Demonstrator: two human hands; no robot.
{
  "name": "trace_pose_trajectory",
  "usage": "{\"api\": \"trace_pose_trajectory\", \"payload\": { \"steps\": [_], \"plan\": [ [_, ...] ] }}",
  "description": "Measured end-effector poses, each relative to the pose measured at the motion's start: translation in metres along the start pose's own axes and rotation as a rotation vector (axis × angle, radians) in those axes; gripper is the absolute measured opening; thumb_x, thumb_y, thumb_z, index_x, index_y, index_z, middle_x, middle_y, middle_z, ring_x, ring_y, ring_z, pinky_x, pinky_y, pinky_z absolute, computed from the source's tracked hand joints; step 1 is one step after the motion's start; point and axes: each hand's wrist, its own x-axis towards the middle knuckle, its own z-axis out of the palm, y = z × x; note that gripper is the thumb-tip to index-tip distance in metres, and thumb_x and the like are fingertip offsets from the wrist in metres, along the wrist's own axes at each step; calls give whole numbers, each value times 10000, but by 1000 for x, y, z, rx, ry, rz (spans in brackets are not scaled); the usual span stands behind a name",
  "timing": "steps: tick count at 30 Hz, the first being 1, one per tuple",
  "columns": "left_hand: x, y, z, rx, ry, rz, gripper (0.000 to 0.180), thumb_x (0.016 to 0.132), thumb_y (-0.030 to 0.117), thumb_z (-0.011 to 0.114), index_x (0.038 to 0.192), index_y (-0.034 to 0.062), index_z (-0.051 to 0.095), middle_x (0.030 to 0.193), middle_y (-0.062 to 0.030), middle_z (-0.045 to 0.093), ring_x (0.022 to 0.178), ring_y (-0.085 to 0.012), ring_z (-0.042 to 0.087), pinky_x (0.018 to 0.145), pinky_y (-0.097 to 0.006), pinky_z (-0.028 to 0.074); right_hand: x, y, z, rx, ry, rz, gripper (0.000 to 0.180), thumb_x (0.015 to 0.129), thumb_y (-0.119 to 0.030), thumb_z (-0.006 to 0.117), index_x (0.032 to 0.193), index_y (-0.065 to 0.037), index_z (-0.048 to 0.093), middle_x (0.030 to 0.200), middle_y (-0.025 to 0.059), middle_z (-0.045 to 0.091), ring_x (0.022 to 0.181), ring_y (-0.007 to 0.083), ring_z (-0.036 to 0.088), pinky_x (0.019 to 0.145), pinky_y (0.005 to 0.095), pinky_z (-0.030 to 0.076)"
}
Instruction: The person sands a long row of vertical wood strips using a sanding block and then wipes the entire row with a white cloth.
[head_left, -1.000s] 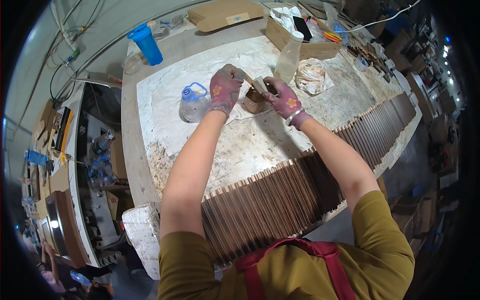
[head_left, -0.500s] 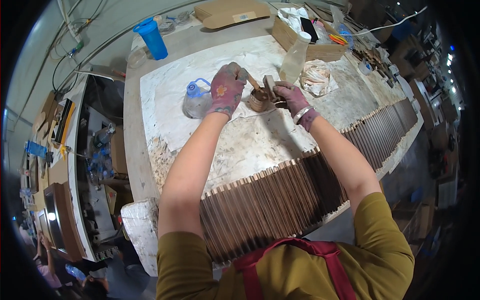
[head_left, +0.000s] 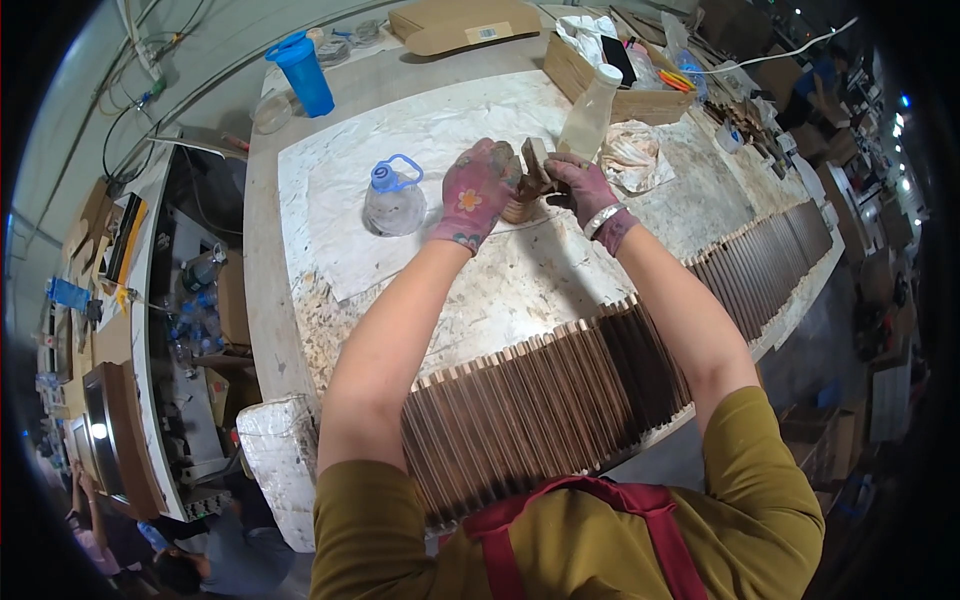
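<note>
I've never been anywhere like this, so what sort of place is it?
Likely a workshop, perhaps for woodwork: many brown, wood-like strips lie side by side along a stained worktable, and the gloved right hand holds a small flat piece.

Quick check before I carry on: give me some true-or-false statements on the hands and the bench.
1. The left hand and right hand both wear gloves. True.
2. The right hand grips the white-capped bottle. False: it holds a small block; the bottle stands beyond.
3. The blue-handled jug stands left of the left hand. True.
4. The crumpled cloth lies inside the wooden box. False: the cloth lies on the bench, outside the box.
</note>
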Motion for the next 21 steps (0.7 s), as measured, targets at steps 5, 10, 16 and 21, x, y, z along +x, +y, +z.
{"api": "trace_pose_trajectory", "payload": {
  "steps": [5,10,16,21],
  "plan": [
    [12,12,-2,-77,47,-85,140,876,220,563,885,102,638,917,-106,615,876,-317,611,760,-406,505,-13,15,-12,-163,-57,-78,394,910,-255,644,1217,-12,602,942,62,675,791,147,634,691,293,513],
    [-4,-3,1,-96,-1,-123,161,888,229,557,905,84,626,952,-118,625,892,-331,616,761,-409,505,-4,7,21,-334,24,-193,343,921,-219,633,1179,7,625,924,70,688,782,139,634,679,280,503],
    [-10,13,-3,-113,-84,-140,166,892,224,554,950,104,652,987,-107,635,924,-324,612,788,-417,504,8,-5,14,23,4,-31,318,905,-202,636,1159,-13,627,938,84,683,786,173,654,706,311,546],
    [-5,3,0,-55,0,-23,158,883,225,556,943,115,651,985,-68,633,930,-288,609,790,-385,508,3,3,-14,190,-100,62,292,921,-227,622,1153,-51,623,955,57,662,847,179,642,741,321,535]
  ]
}}
